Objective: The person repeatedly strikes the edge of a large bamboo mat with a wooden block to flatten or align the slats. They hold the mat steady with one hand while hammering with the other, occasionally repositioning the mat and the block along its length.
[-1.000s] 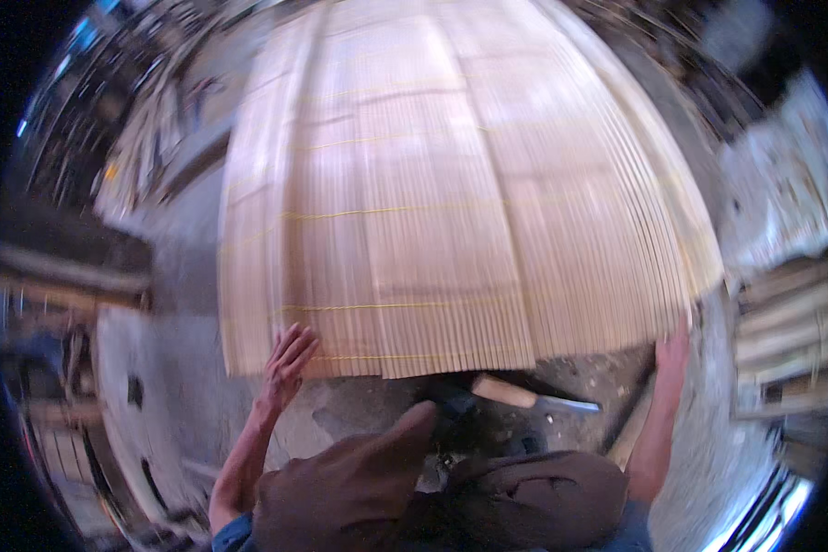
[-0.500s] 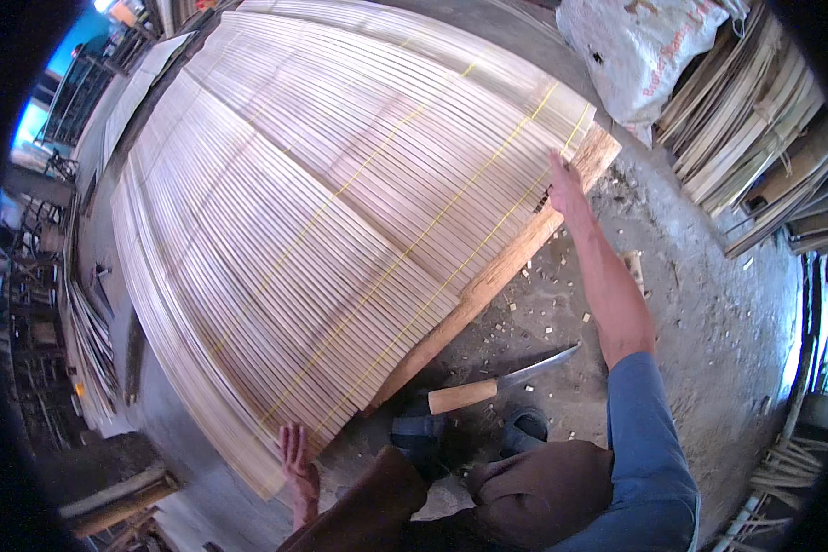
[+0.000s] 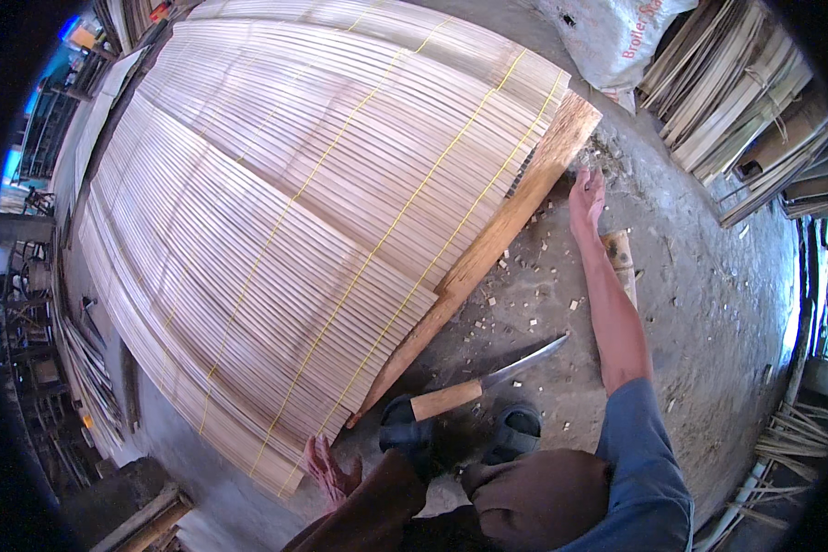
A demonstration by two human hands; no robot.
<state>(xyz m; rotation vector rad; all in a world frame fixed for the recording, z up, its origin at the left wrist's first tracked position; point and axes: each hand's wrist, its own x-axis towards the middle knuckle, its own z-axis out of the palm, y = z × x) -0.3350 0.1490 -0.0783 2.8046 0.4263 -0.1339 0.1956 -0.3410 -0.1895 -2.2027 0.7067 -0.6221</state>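
A wide mat of thin pale slats [image 3: 276, 184], bound with yellow cords, spreads out before me. Its near right edge lies along a long wooden plank [image 3: 488, 258]. At the mat's near corner is my left hand [image 3: 333, 471], its fingers bent but apart at the edge, holding nothing. My right hand [image 3: 587, 198] hovers off the plank's far end, over the floor, with loosely curled fingers and nothing in them. A knife [image 3: 451, 399] with a wooden handle and curved blade lies close to my sandalled feet.
A short bamboo piece [image 3: 619, 253] lies beside my right forearm. Small wood chips [image 3: 534, 322] litter the floor. At the far right stand a white sack [image 3: 607, 41] and bundles of split strips [image 3: 727, 110]. More strips [image 3: 92, 368] lie along the left side.
My right hand has come off the mat and plank to the right. My left hand has drawn back from lying flat on the mat to its corner edge. The view has shifted slightly.
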